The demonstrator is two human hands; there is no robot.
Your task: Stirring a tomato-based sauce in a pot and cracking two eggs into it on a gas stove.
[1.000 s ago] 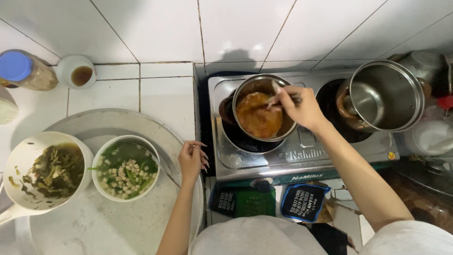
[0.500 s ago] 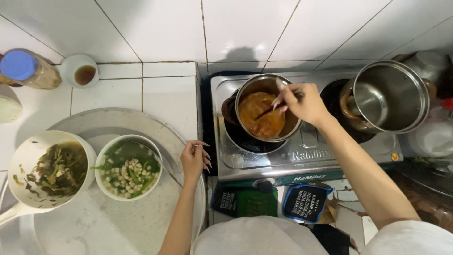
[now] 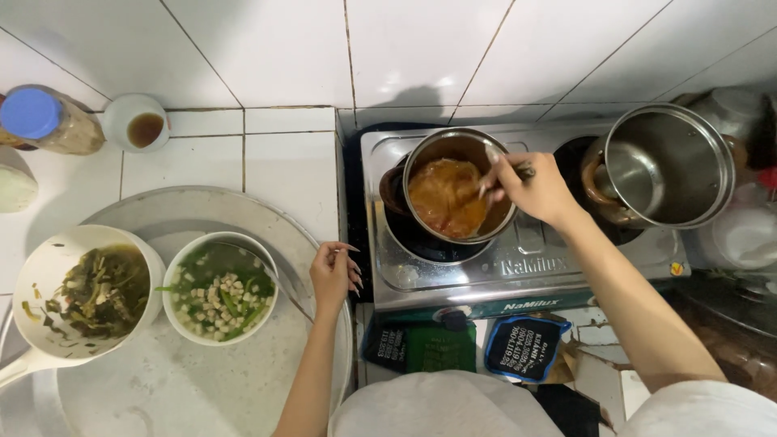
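Right hand (image 3: 534, 188): fingers closed on a thin utensil (image 3: 494, 171), its working end dipped in orange-brown sauce (image 3: 447, 196) inside a small steel pot (image 3: 458, 184); the hand sits over the pot's right rim. Pot: on the left burner of a two-burner steel stove (image 3: 518, 263). Left hand (image 3: 333, 273): loosely curled, holding nothing, fingertips resting on the right rim of a round metal tray (image 3: 186, 364), just beside the stove's left edge and well apart from the pot. Large pot (image 3: 664, 166): steel, tilted on the right burner, nothing visible inside, just right of the right hand. Tray contents: white bowl (image 3: 220, 287) of green leaves and pale pieces in broth, a thin metal handle (image 3: 279, 279) leaning from it toward the left hand; left of it, touching or nearly so, a white jug (image 3: 77, 291) of dark cooked greens. Surface: white tiled counter (image 3: 283, 162) under the tray, white tiled wall (image 3: 340, 48) behind. At the counter's back left: a small white cup (image 3: 139, 123) of brown liquid and a jar (image 3: 44, 121) with a blue lid lying beside it. Below the stove front: dark packets (image 3: 526, 348) and a green one, partly hidden. Right edge: pale dishes, blurred, not identifiable.
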